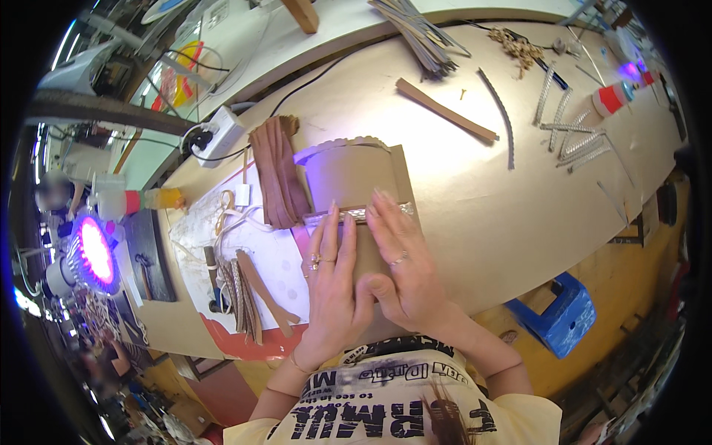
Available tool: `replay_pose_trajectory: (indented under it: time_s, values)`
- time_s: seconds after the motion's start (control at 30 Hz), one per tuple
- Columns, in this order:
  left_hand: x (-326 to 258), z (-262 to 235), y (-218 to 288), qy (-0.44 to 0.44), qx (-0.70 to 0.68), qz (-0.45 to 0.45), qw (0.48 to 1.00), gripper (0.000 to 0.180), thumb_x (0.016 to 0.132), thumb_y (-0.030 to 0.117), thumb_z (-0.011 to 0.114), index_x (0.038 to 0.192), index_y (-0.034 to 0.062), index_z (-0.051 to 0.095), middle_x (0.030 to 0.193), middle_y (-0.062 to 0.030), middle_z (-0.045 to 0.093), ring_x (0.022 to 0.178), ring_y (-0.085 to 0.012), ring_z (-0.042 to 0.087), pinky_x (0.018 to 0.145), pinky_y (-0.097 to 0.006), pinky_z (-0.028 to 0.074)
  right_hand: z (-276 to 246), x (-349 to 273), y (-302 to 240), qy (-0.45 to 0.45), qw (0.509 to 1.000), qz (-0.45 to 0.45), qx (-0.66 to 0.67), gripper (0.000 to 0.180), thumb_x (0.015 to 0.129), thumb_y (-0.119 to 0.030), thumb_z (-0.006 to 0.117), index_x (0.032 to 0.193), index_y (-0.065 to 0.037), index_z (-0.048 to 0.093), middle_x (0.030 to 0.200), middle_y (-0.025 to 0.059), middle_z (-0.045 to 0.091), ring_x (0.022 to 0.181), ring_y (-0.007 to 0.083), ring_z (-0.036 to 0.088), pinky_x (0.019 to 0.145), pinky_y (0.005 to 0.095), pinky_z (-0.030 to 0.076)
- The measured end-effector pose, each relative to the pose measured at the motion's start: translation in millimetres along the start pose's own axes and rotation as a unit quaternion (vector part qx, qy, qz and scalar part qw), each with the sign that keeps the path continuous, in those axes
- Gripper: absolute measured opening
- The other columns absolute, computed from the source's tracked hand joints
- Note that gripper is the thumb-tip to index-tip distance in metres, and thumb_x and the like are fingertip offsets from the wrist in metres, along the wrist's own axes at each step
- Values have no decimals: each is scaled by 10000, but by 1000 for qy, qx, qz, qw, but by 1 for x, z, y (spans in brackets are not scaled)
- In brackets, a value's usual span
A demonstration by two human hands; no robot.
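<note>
My left hand (332, 285) and my right hand (411, 278) lie side by side, palms down and fingers stretched out, on a brown flat panel (345, 178). Under the fingertips of both runs a narrow strip (357, 215), shiny and braided-looking, set crosswise on the panel. My thumbs meet or nearly meet below it. Along the panel's far edge curves a pale scalloped strip (341, 144). A folded bundle of brown leather-like strips (276, 174) rests just left of the panel. The part of the panel beneath my palms is hidden.
Left lie a white sheet (278, 256), braided cords (239, 300) and a dark block (152, 256). A lit lamp (95, 252) stands at the table's left edge. Across the table are a power strip (221, 133), grey strips (423, 44), silvery braids (575, 141) and a red-labelled bottle (612, 99). A blue stool (560, 315) stands right.
</note>
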State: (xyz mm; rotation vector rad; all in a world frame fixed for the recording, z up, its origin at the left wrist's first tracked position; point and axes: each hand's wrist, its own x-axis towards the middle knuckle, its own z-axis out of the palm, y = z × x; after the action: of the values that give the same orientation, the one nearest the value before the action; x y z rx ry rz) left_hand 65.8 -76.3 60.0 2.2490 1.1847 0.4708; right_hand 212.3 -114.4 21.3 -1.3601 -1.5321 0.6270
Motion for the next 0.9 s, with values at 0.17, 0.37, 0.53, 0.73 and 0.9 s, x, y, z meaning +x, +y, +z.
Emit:
replay_pose_trajectory:
  time_s: [0.17, 0.37, 0.53, 0.73, 0.9]
  values:
    - [-1, -1, -27, 82, -24, -72, 994, 624, 960, 168, 355, 1525, -49, 205, 1594, -276, 132, 1487, -422, 114, 1189, -508, 79, 21, 0, 2, -53, 998, 40, -15, 813, 982, -594, 360, 1517, 11, 266, 1579, 268, 185, 1460, 456, 174, 1165, 555, 137]
    - [-4, 32, -53, 50, -275, -78, 957, 809, 1018, 500, 335, 1540, -50, 54, 1611, -239, 101, 1497, -357, 111, 1201, -421, 103, 29, -10, 6, -41, 995, 90, 15, 828, 984, -580, 372, 1538, 8, 190, 1586, 270, 165, 1470, 456, 139, 1171, 560, 81]
    - [-4, 49, -66, 76, -385, -106, 914, 867, 1002, 551, 354, 1543, -43, 29, 1614, -224, 104, 1492, -330, 127, 1194, -394, 134, 31, -13, 19, 15, 983, 158, 93, 812, 979, -467, 446, 1551, 2, 109, 1592, 255, 167, 1481, 410, 155, 1181, 548, 53]
    - [1, 55, -77, 171, -358, -134, 908, 659, 1056, 431, 342, 1529, -8, 209, 1414, -194, 472, 1357, -257, 404, 1140, -354, 279, 31, -18, 30, 5, 991, 130, 31, 707, 979, -339, 493, 1518, 15, 203, 1581, 255, 201, 1480, 372, 184, 1189, 500, 120]
    - [2, 53, -57, 244, -482, -275, 795, 539, 1019, 257, 539, 1454, -4, 356, 1250, -124, 567, 1144, -153, 536, 974, -288, 433, 23, -23, 10, 114, 991, 35, -53, 332, 954, -176, 584, 1223, 20, 579, 1525, 238, 321, 1422, 353, 316, 1126, 472, 296]
